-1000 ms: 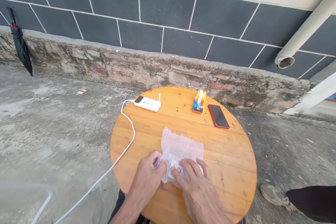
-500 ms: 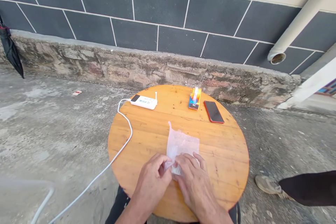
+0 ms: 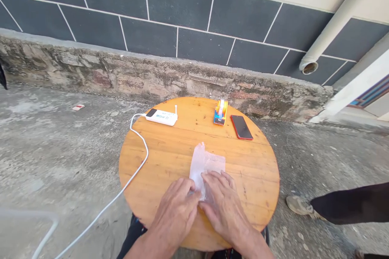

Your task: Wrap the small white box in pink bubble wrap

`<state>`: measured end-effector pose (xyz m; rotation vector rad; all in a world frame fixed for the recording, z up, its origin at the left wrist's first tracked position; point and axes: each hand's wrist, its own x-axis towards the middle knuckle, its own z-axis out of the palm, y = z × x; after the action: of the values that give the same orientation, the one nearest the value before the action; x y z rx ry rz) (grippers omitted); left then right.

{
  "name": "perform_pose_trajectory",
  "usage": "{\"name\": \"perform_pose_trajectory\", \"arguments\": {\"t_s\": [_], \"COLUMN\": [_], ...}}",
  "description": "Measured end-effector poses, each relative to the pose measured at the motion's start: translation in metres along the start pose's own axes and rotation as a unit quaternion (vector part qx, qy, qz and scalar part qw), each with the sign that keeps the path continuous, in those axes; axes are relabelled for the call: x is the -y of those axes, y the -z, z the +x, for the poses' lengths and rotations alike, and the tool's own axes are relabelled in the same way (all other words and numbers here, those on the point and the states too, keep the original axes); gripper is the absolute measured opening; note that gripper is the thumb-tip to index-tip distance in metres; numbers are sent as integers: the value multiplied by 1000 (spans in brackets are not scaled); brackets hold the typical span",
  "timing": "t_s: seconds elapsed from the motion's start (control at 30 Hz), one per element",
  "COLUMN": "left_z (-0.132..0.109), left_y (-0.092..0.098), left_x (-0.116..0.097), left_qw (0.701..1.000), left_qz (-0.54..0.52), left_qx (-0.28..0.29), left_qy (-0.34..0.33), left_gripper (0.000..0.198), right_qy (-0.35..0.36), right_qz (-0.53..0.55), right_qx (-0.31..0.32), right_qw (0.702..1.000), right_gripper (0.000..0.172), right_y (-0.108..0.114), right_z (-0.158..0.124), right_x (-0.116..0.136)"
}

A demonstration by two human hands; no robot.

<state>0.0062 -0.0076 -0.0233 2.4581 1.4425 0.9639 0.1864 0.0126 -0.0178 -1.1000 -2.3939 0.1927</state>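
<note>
A pinkish bubble-wrap piece (image 3: pixel 205 164), partly folded, lies on the round wooden table (image 3: pixel 258 174). My left hand (image 3: pixel 178 208) presses flat on its near left edge. Beside it my right hand (image 3: pixel 223 204) lies flat over the near right part of the wrap. Both hands touch the wrap with fingers spread, pinning it to the tabletop. Whatever is under the wrap is hidden by my hands.
At the table's far side lie a white power bank (image 3: pixel 161 117) with a white cable (image 3: pixel 133 174) trailing off left, an orange-blue tape dispenser (image 3: pixel 220 112) and a red phone (image 3: pixel 241 127). Another person's leg and shoe (image 3: pixel 299 204) are at right. A drain pipe (image 3: pixel 322 36) slopes down the wall.
The bubble wrap has been folded narrower, its left side turned over. Both hands moved from fingering the near edge to pressing flat on it. The view shifted right.
</note>
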Motion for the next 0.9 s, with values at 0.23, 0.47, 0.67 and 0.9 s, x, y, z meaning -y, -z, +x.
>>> {"name": "perform_pose_trajectory", "arguments": {"t_s": [0.23,0.47,0.67,0.9], "left_z": [7,7,-4,-3], "left_y": [3,-1,-25,-13], "left_x": [3,3,-10,-5], "left_qw": [998,996,990,993], "left_qz": [-11,-73,-65,-89], "left_qx": [39,2,-125,-78], "left_qy": [-53,-60,10,-21], "left_gripper": [24,19,21,21], "right_qy": [-18,-307,-448,-437], "right_qz": [1,152,444,487], "right_qx": [-21,4,83,101], "right_qw": [1000,939,771,749], "right_gripper": [31,27,54,43], "right_y": [24,36,18,12], "right_z": [3,-47,-48,-27], "right_x": [16,0,-14,-26]}}
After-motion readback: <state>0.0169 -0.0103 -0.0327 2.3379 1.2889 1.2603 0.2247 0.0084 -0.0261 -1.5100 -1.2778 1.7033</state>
